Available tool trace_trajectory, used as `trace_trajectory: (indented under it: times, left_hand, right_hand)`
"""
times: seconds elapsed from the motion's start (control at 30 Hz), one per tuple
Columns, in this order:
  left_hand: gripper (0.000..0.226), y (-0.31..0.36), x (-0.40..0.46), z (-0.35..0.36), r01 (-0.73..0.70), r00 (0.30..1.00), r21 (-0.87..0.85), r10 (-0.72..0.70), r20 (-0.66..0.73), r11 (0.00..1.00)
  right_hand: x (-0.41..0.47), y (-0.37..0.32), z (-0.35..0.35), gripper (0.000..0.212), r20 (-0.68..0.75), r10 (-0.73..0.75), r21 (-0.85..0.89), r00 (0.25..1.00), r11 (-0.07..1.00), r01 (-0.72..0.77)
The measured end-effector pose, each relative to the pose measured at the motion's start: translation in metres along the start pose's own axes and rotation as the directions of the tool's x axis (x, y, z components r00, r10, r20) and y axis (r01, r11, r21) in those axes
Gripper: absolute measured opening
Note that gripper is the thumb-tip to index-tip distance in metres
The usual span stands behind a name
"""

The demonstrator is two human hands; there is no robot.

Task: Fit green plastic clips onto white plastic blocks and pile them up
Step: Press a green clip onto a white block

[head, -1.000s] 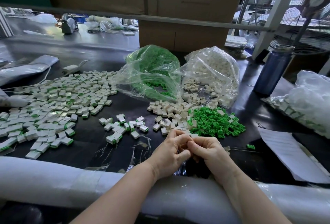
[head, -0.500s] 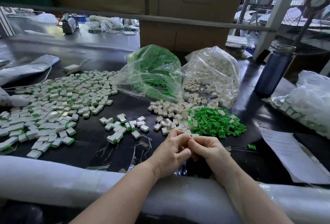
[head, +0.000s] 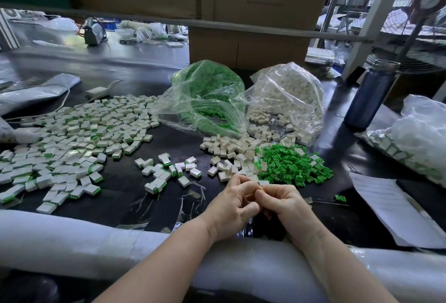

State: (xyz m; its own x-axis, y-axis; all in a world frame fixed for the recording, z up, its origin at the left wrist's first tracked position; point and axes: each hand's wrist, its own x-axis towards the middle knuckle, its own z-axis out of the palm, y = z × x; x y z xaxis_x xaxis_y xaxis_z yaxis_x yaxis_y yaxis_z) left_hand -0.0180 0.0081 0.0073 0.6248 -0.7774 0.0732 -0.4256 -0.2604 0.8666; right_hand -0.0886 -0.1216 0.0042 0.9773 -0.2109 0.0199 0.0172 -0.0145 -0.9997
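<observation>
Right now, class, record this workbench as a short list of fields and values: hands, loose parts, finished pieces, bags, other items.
hands: left hand and right hand pressed together with fingers curled; the part between them is hidden
loose clips: green clips pile, right of centre
loose blocks: white blocks, left of the clips
finished pieces: large clipped blocks spread at left; small group at centre
bags: green clips bag; white blocks bag
other: blue bottle; paper sheet

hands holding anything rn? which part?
Cannot tell. Left hand and right hand are curled together, fingertips meeting; whatever they pinch is hidden.
</observation>
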Motion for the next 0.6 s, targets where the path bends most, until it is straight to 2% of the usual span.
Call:
trace_trajectory:
  times: [0.43,0.6]
  left_hand:
    - [0.027,-0.0026,0.001,0.0012,-0.003,1.0,0.002,0.003,-0.016,1.0]
    - [0.024,-0.0008,0.0007,0.0004,-0.001,1.0,-0.026,0.0,-0.028,1.0]
  right_hand:
    - [0.0001,0.0002,0.0003,0.027,-0.006,0.009,0.026,1.0,1.0,-0.008]
    - [-0.0004,-0.0004,-0.0009,0.016,0.058,0.0,0.05,0.998,0.999,-0.003]
